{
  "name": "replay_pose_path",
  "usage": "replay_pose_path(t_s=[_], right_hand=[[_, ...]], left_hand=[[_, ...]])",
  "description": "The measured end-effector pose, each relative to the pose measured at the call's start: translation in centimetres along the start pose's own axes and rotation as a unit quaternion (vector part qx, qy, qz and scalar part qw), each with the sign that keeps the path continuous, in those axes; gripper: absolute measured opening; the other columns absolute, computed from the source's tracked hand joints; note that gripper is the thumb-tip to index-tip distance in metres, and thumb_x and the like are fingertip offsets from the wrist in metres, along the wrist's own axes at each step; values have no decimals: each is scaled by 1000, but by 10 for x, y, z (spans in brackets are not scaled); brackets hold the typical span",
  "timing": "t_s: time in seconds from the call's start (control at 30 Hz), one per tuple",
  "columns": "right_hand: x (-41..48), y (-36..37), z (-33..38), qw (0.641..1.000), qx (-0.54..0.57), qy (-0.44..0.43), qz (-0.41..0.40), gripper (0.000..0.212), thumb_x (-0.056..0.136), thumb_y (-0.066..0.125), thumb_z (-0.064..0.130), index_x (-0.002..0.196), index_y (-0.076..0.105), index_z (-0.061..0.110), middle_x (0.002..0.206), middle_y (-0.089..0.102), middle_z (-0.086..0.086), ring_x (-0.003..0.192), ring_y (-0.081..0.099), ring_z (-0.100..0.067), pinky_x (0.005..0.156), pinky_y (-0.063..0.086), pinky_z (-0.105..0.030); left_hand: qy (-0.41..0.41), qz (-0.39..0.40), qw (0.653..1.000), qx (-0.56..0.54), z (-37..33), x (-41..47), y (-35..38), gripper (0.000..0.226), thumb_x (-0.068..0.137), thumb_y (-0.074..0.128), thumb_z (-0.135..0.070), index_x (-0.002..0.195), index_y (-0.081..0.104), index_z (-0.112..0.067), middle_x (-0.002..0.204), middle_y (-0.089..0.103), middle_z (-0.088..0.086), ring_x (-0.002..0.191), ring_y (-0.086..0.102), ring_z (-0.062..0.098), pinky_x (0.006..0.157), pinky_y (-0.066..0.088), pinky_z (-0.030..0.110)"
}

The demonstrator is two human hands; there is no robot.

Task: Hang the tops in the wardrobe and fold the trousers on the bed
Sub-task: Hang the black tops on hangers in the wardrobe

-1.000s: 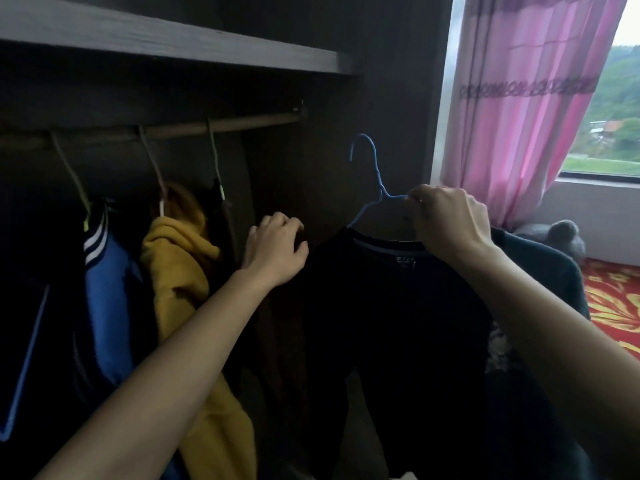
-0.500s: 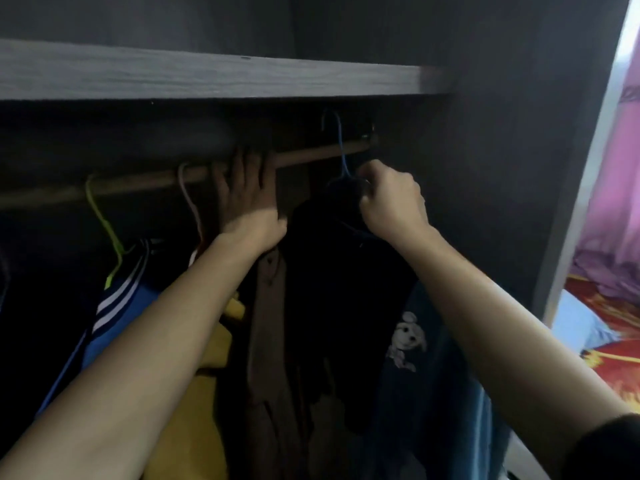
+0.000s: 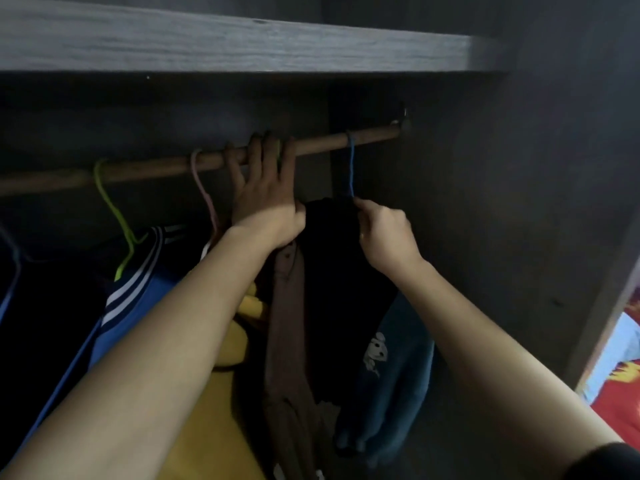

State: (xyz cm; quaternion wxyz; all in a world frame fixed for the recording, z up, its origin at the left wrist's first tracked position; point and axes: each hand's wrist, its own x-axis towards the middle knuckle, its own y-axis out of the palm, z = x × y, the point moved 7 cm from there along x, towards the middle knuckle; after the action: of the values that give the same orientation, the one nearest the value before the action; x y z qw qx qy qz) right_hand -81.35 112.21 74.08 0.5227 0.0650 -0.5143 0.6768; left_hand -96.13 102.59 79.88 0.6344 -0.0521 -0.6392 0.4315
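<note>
The blue hanger [image 3: 351,164] is hooked over the rail [image 3: 311,147] near its right end, with the dark top [image 3: 332,265] hanging from it inside the wardrobe [image 3: 502,202]. The right hand [image 3: 386,233] has its fingers [image 3: 363,206] pinched on the hanger's neck just above the top's collar. The left hand [image 3: 266,199] reaches up beside it, its fingers [image 3: 263,150] curled over the rail. Left of those fingers hang a pink hanger [image 3: 204,192] and a green one [image 3: 114,209].

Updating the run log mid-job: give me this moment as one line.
step: hanging dark top | blue hanger hooked on rail | left hand on rail | right hand pinching hanger neck | trousers not in view
</note>
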Motion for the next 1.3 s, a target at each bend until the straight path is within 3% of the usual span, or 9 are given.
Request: replay_pose_path(t_s=[0.13, 0.23, 0.43, 0.5, 0.6, 0.73, 0.87, 1.07, 1.3], right_hand=[[-27, -4, 3, 999, -39, 5, 38, 60, 97, 46, 0, 154, 34, 15, 119, 65, -22, 104, 63, -40, 87, 52, -43], [-62, -9, 3, 996, -77, 7, 36, 54, 99, 42, 5, 152, 35, 11, 112, 66, -22, 99, 61, -42, 82, 50, -44], [-166, -31, -15, 996, -46, 68, -18, 51, 103, 39, 16, 153, 34, 18, 141, 56, -13, 121, 57, -37, 96, 49, -45], [-208, -33, -22, 993, -60, 95, -34, 50, 104, 41, 19, 153, 34, 20, 139, 59, -10, 114, 61, -39, 88, 51, -44], [-262, -35, -27, 985, -115, 122, -25, 48, 103, 43, 19, 151, 39, 24, 138, 60, -6, 112, 62, -37, 82, 52, -43], [-321, -50, -32, 982, -152, 116, -2, 49, 100, 50, 18, 149, 44, 19, 148, 51, -7, 127, 53, -35, 99, 48, -47], [-360, -93, -53, 965, -227, 133, -15, 50, 104, 46, 35, 151, 40, 20, 157, 38, -9, 137, 42, -35, 108, 40, -51], [-416, -197, -103, 937, -305, 159, -59, 57, 103, 38, 47, 155, 26, 25, 165, 19, -9, 149, 25, -30, 118, 25, -49], [-568, -347, -193, 890, -381, 243, -61, 72, 99, 37, 55, 159, 15, 21, 167, 2, -11, 152, 12, -32, 122, 15, -50]], left_hand=[[7, 16, 1000, -22, 0, -6, -10, 96, 74, 61, -41, 155, 18, -12, 161, 15, 17, 149, 8, 33, 117, -3, 60], [26, 12, 998, -48, 0, -18, -26, 78, 83, 55, -37, 151, 30, -9, 161, 18, 18, 150, 10, 32, 120, 3, 55], [-39, 55, 964, -259, -9, -128, -31, 49, 100, 41, -34, 145, 44, -16, 158, 30, 11, 146, 22, 31, 119, 18, 44], [-55, 66, 943, -321, -19, -173, -30, 48, 101, 39, -31, 146, 42, -15, 159, 29, 10, 148, 20, 27, 120, 19, 40], [-45, 79, 942, -323, -40, -233, -26, 53, 98, 37, -33, 147, 41, -13, 159, 28, 12, 148, 20, 29, 119, 23, 47], [-35, 99, 953, -285, -73, -303, -25, 58, 101, 33, -44, 152, 31, -16, 162, 18, 14, 150, 11, 30, 119, 17, 54], [18, 57, 958, -281, -113, -322, -47, 63, 101, 37, -43, 155, 23, -14, 163, 10, 18, 151, 3, 32, 120, 8, 56], [55, 27, 947, -316, -206, -306, -96, 66, 101, 30, -49, 157, 18, -15, 164, 6, 16, 152, 2, 32, 119, 9, 58], [188, 73, 902, -382, -419, -355, -148, 68, 100, 28, -51, 157, 15, -15, 164, 3, 17, 151, 0, 33, 118, 6, 61]])
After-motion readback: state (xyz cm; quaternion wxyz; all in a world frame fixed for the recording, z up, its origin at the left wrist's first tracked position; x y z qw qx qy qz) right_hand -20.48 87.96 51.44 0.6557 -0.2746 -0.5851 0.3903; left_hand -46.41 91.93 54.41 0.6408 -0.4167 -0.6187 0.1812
